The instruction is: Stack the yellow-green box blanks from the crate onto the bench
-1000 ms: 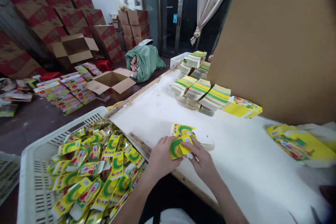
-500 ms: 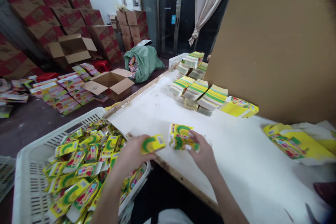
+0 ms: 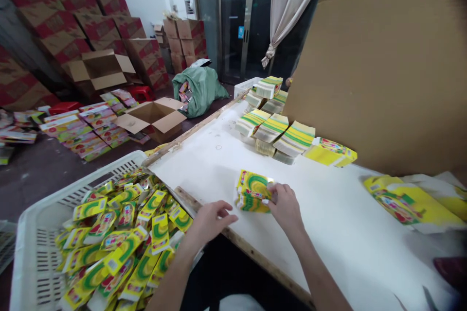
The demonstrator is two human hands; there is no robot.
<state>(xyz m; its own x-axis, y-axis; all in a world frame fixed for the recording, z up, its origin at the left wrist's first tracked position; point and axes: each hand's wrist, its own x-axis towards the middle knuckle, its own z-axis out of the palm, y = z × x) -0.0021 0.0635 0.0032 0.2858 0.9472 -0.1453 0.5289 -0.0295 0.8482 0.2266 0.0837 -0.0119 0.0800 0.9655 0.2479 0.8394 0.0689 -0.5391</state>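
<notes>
A small stack of yellow-green printed cartons [image 3: 254,189] stands on the white table [image 3: 207,155]. My right hand [image 3: 286,204] is at the stack's right end, thumb and fingers closed on the edge of a carton there. My left hand [image 3: 215,221] hovers over the table's near edge, left of the stack, fingers apart and nothing between them. Below and left of it, a white plastic basket [image 3: 32,233] holds many small yellow-green packs [image 3: 124,248].
Bundles of flat cartons [image 3: 272,129] and a yellow box [image 3: 330,151] lie farther back, before a tall cardboard sheet [image 3: 379,68]. Yellow packaging [image 3: 404,199] lies right. An open carton [image 3: 153,115] and green sack [image 3: 200,88] stand on the floor.
The yellow pack that was in my left hand has left it, and that hand has opened and moved slightly right and down. More packs show in the basket's near right part.
</notes>
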